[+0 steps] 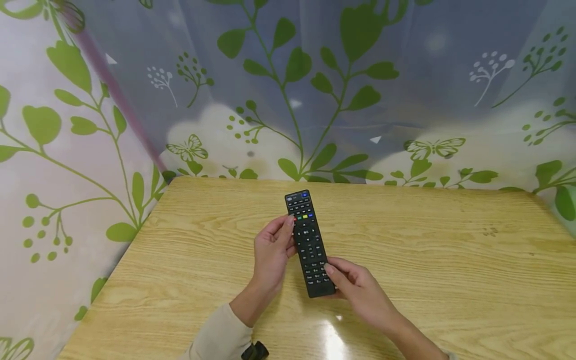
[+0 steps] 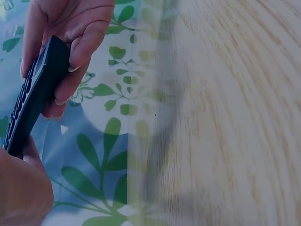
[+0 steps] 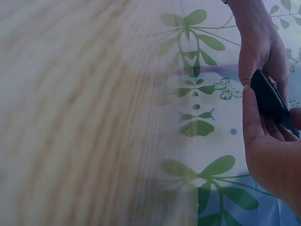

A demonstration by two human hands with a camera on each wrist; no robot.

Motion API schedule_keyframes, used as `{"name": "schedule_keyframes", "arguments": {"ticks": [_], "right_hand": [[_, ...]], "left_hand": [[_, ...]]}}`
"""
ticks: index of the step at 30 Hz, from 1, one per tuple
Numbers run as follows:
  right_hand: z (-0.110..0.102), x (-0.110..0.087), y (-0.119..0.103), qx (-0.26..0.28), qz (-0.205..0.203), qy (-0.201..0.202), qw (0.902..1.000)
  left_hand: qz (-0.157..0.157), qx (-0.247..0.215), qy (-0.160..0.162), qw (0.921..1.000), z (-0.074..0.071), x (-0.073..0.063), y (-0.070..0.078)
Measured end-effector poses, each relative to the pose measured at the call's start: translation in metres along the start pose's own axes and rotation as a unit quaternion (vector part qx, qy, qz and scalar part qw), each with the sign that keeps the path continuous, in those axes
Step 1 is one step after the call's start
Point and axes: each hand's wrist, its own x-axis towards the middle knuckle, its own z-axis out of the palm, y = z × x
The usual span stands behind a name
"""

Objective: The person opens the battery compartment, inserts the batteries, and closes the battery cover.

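A black remote control (image 1: 309, 245) is held above the table, its button face turned up toward the head camera. My left hand (image 1: 273, 248) pinches its left edge near the coloured buttons, thumb on top. At the lower right end, my right hand (image 1: 360, 290) grips it with the thumb over the number keys and fingers beneath. In the left wrist view the remote's side (image 2: 40, 89) shows, with the right hand (image 2: 77, 33) around one end. The right wrist view shows the remote's dark underside (image 3: 269, 96) between both hands.
The wood-grain table (image 1: 432, 250) spreads under both hands. Behind it hangs a cloth (image 1: 324, 100) printed with leaves and butterflies, and a similar one (image 1: 67, 150) stands along the left. A dark band (image 1: 255, 351) sits by the left sleeve (image 1: 220, 335).
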Motion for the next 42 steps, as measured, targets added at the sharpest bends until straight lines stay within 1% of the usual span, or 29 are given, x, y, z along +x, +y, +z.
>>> {"name": "schedule_keyframes", "arguments": {"ticks": [6, 8, 13, 16, 23, 28, 31, 35, 37, 42], "right_hand": [[-0.002, -0.001, 0.0, -0.013, 0.012, 0.029, 0.9994], [-0.003, -0.001, -0.001, -0.008, 0.018, 0.039, 0.999], [-0.003, -0.001, -0.003, -0.007, 0.043, 0.076, 0.9961], [-0.003, -0.001, -0.003, -0.011, 0.054, 0.092, 0.9942], [-0.007, -0.003, -0.001, -0.013, 0.067, 0.095, 0.9931], [-0.011, -0.005, -0.001, -0.013, 0.072, 0.088, 0.9935], [-0.013, -0.005, -0.001, -0.009, 0.073, 0.089, 0.9933], [-0.017, -0.008, -0.001, -0.006, 0.075, 0.1, 0.9921], [-0.02, -0.008, -0.001, -0.003, 0.073, 0.102, 0.9921], [-0.026, -0.009, 0.0, -0.013, 0.075, 0.111, 0.9909]], "left_hand": [[0.0, 0.012, 0.0, 0.9999, 0.003, -0.001, -0.001], [-0.002, 0.021, -0.003, 0.9998, 0.003, -0.001, -0.002], [-0.008, 0.041, -0.012, 0.9991, 0.005, -0.002, -0.005], [-0.011, 0.048, -0.018, 0.9986, 0.006, -0.002, -0.006], [-0.03, 0.062, -0.026, 0.9973, 0.008, -0.001, -0.008], [-0.043, 0.067, -0.044, 0.9958, 0.009, 0.001, -0.008], [-0.045, 0.073, -0.055, 0.9948, 0.009, 0.001, -0.009], [-0.042, 0.085, -0.063, 0.9935, 0.01, 0.0, -0.01], [-0.043, 0.089, -0.061, 0.9933, 0.011, 0.001, -0.011], [-0.051, 0.087, -0.043, 0.9939, 0.014, 0.002, -0.015]]}}
